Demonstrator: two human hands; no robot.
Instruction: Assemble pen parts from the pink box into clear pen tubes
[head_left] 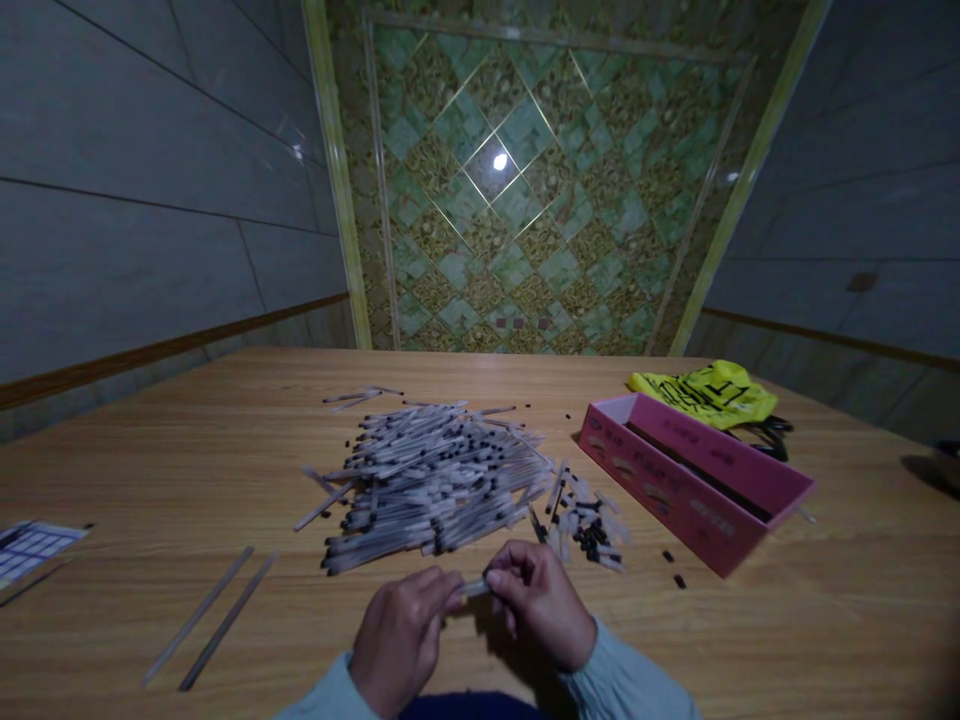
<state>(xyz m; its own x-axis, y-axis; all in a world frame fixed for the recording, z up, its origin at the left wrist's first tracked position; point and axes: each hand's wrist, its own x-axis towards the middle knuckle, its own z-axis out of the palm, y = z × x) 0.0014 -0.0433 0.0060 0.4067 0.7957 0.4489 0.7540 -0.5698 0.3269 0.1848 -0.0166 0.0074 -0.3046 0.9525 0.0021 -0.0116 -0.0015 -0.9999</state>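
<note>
1. Our left hand and right hand pinch a slim tube between them, fingertips closed; a loose pinch might drop it.
2. Leftward we have room before the two thin rods, which could roll if brushed.
3. Beyond, stray knuckles could scatter the stick pile.
4. The pink box's edge limits us rightward.

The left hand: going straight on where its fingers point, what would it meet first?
Likely the right hand, at the other end of the pale tube between them; exact depth is unclear.
</note>
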